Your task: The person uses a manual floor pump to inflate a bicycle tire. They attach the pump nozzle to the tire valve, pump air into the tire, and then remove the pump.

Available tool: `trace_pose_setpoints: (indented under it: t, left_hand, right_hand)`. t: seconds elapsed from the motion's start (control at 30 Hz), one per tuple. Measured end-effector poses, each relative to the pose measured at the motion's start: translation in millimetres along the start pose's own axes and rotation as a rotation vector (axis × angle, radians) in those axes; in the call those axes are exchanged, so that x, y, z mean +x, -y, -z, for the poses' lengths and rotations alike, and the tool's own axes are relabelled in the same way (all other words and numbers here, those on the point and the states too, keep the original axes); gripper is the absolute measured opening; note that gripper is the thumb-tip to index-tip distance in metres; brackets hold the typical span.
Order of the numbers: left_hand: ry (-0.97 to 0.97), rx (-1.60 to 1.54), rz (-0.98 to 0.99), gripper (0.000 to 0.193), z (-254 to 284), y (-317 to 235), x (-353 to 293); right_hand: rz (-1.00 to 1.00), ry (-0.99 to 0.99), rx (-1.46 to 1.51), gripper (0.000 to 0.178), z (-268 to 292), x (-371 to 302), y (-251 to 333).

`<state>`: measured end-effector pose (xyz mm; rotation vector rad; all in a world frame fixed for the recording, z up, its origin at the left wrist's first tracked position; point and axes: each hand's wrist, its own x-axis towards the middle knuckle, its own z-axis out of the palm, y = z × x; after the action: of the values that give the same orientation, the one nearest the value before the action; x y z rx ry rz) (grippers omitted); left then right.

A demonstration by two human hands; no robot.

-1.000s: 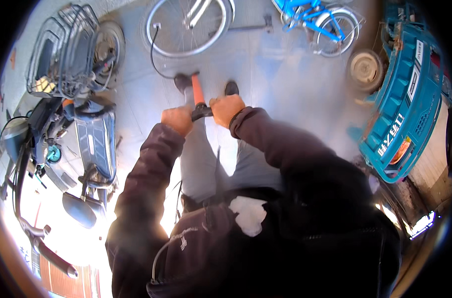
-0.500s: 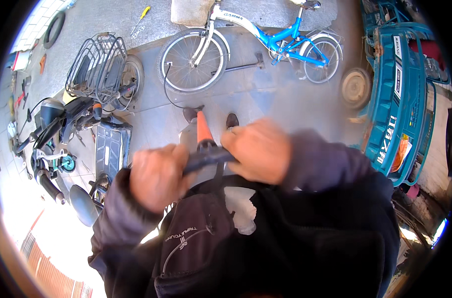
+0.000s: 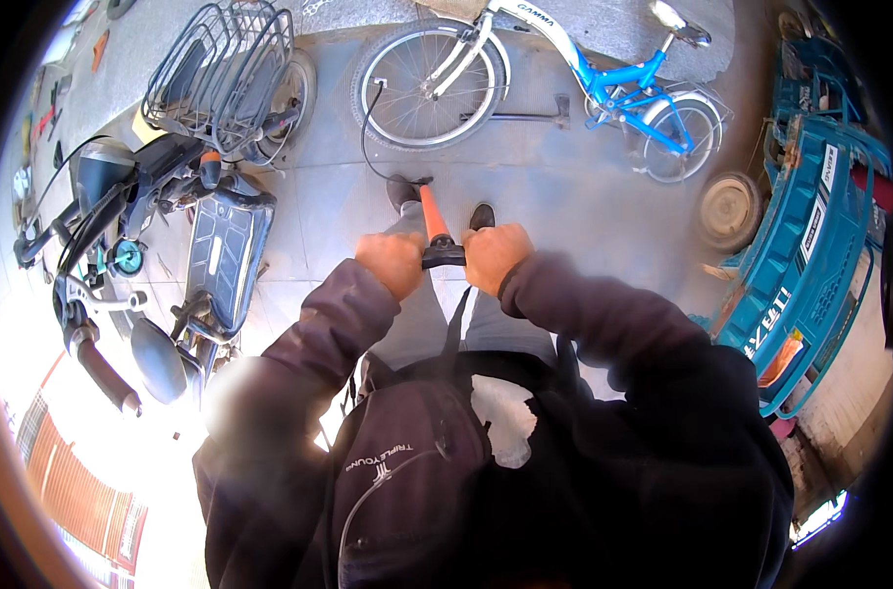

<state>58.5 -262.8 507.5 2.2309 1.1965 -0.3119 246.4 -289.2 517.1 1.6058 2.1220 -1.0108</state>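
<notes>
Both my hands grip the black crossbar of an orange floor pump, which stands between my feet. My left hand is wrapped round the handle's left end, and my right hand round its right end. The handle's middle shows between my fists. A thin black hose runs from the pump's foot up to the front wheel of a blue and white folding bicycle. The hose's end sits at the rim on the wheel's left side. My thumbs and fingertips are partly hidden.
A dark electric scooter with a wire basket stands on the left. On the right is a teal cargo vehicle with a small wheel. A long-handled tool lies behind the bicycle's front wheel.
My hands have gone down and away from my body with the pump handle, and they now look smaller and closer together. The whole view has shifted slightly. The hose stays at the wheel.
</notes>
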Motion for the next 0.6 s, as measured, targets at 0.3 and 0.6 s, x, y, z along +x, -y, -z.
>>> trace_pose_setpoints:
  t: [0.3, 0.6]
  left_hand:
    - [0.278, -0.029, 0.033, 0.013, -68, 46, 52]
    - [0.271, -0.012, 0.068, 0.011, -90, 60, 82]
  right_hand:
    - [-0.074, 0.096, -0.024, 0.015, -76, 73, -28]
    - [-0.071, 0.096, 0.002, 0.016, -91, 105, -47]
